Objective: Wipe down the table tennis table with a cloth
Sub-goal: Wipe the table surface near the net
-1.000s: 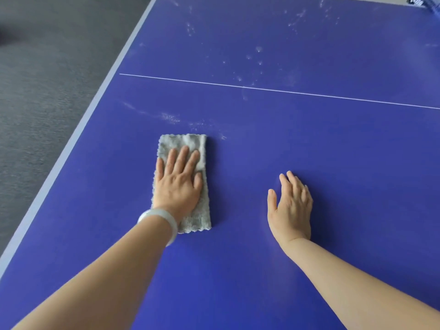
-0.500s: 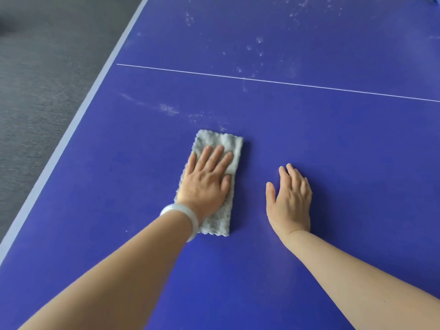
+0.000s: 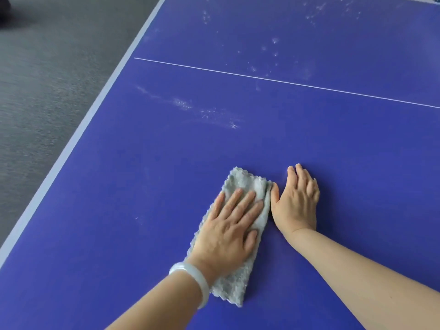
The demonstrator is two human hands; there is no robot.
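A folded grey cloth (image 3: 247, 184) lies flat on the blue table tennis table (image 3: 142, 186). My left hand (image 3: 231, 225), a pale bangle on its wrist, presses on the cloth with straight fingers. My right hand (image 3: 295, 201) rests flat on the table right beside the cloth, its thumb at the cloth's right edge. White dusty smears (image 3: 204, 113) mark the surface beyond the cloth, and more specks (image 3: 273, 53) lie past the white centre line (image 3: 285, 83).
The table's pale left edge (image 3: 78, 139) runs diagonally from bottom left to top centre. Grey carpet floor (image 3: 47, 79) lies to its left. A dark object shows at the top left corner.
My left hand has slid the cloth rightwards across the table until it meets my right hand, which stayed planted.
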